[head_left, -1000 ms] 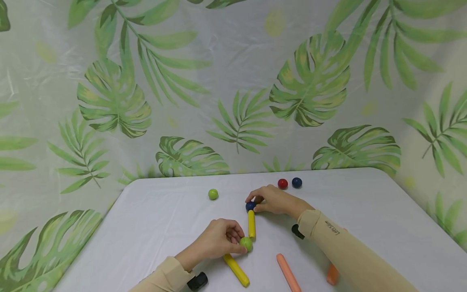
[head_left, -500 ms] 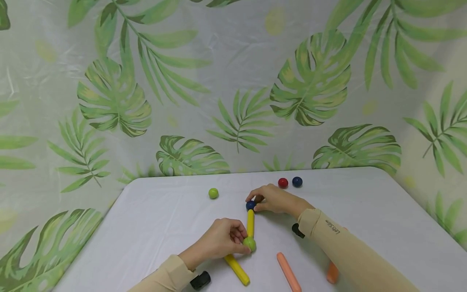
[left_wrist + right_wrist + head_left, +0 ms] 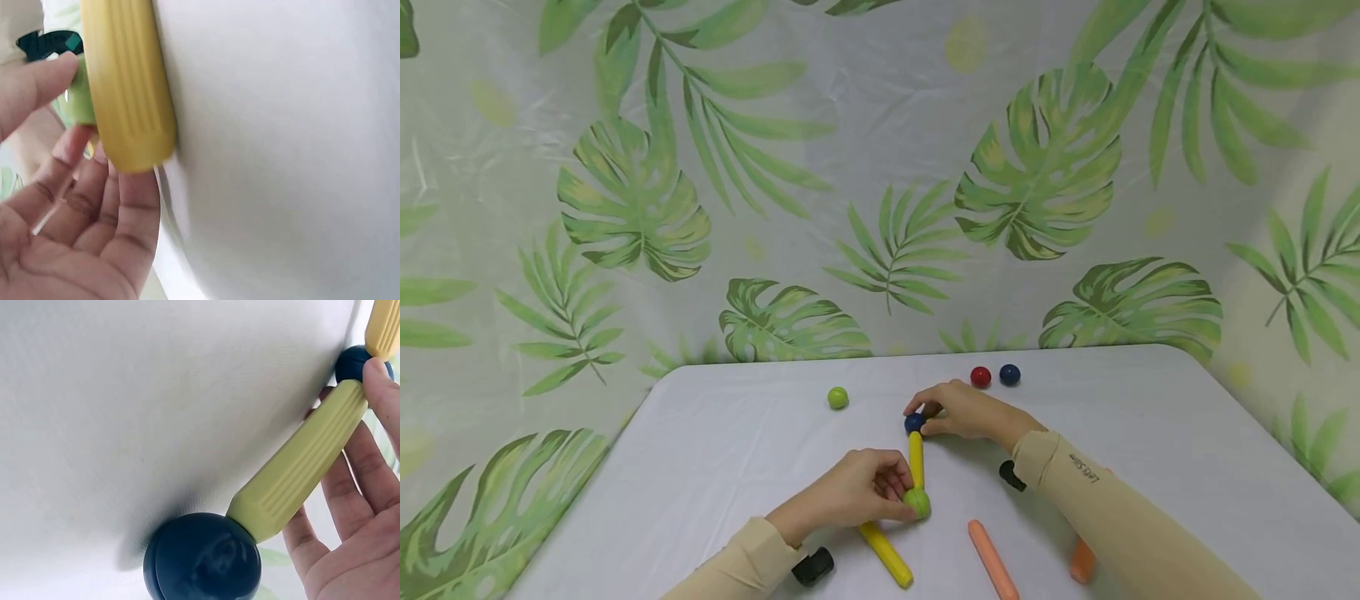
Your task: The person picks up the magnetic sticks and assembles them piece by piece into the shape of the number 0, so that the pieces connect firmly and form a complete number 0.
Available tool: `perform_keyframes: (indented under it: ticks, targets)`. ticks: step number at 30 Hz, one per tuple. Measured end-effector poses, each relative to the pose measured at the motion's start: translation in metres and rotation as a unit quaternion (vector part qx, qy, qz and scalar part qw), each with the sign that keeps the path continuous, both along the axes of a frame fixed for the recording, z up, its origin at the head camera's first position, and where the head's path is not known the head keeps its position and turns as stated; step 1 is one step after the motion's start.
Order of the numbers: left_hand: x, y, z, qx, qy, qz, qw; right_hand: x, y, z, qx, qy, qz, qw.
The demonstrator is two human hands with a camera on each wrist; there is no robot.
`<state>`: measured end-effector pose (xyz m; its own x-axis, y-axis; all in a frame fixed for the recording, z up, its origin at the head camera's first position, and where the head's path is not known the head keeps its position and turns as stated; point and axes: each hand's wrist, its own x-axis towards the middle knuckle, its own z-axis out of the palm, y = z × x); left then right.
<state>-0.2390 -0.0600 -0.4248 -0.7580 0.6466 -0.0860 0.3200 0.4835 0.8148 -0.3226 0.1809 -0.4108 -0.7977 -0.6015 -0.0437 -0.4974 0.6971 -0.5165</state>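
Note:
In the head view, my left hand [image 3: 857, 490] pinches a green ball [image 3: 917, 503] at the near end of a yellow stick [image 3: 916, 460]. At the stick's far end is a blue ball [image 3: 914, 423], held by my right hand [image 3: 966, 408]. Another yellow stick [image 3: 886, 554] reaches out from beneath the left hand; it looms large in the left wrist view, before the green ball [image 3: 80, 94]. From the held blue ball [image 3: 354, 364], the right wrist view shows a yellow-green stick [image 3: 300, 462] running to another blue ball [image 3: 203, 556]. The right arm partly hides this area from above.
A green ball [image 3: 838, 397] lies at the back of the white table [image 3: 730, 433], with a red ball [image 3: 981, 377] and a blue ball [image 3: 1010, 375] farther right. An orange stick [image 3: 992, 558] lies near the front; another orange stick [image 3: 1082, 562] is partly under the right sleeve.
My left hand has shifted slightly right with the green ball, bringing it in line with the yellow stick's near end. The right hand stays on the blue ball.

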Motion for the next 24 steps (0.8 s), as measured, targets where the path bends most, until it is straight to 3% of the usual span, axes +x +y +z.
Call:
perform_keyframes:
  ticks: [9,14,18,24]
  targets:
    - [-0.008,-0.006,-0.001,-0.001,-0.012,-0.044,0.9990,0.009,0.004,0.002,0.004,0.012,-0.010,0.9999]
    - [-0.012,-0.007,-0.001,-0.005,-0.014,-0.073,0.9972,0.022,0.014,0.012,-0.006,0.057,-0.029,0.9979]
    - [-0.017,-0.008,-0.002,-0.002,-0.027,-0.092,0.9954,0.040,0.021,0.021,-0.012,0.094,-0.028,0.9951]
    - [-0.022,-0.011,-0.002,0.010,-0.071,-0.097,0.9927,0.086,0.017,0.032,-0.029,0.060,-0.020,0.9976]
